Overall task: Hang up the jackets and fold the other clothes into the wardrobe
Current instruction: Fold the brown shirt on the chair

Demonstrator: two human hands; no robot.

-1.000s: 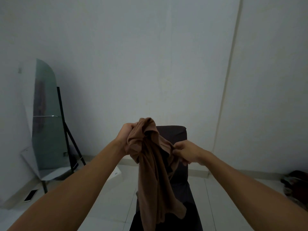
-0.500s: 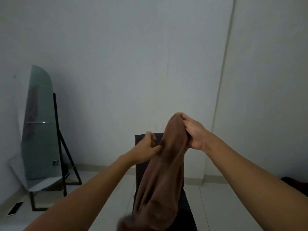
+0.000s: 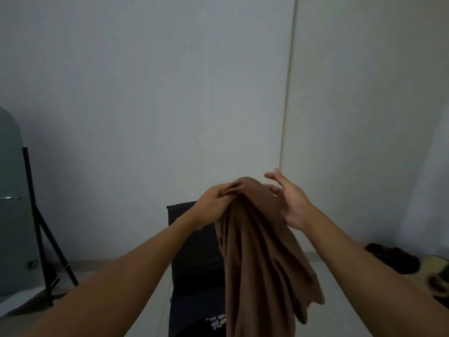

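A brown garment hangs in long folds in front of me, bunched at its top. My left hand grips that bunched top from the left, fingers curled over the cloth. My right hand is just right of the top, fingers spread and straight, palm against the cloth's side. Below the garment a black garment with a white print lies on a dark chair.
A dark chair stands straight ahead against the white wall. A standing mirror on a black frame leans at the left. Dark clothes lie on the floor at the right, beside a pale object at the frame edge.
The left hand moved up and took the garment's top. The right hand let go of the top and opened beside it. The view shifted left and down slightly.
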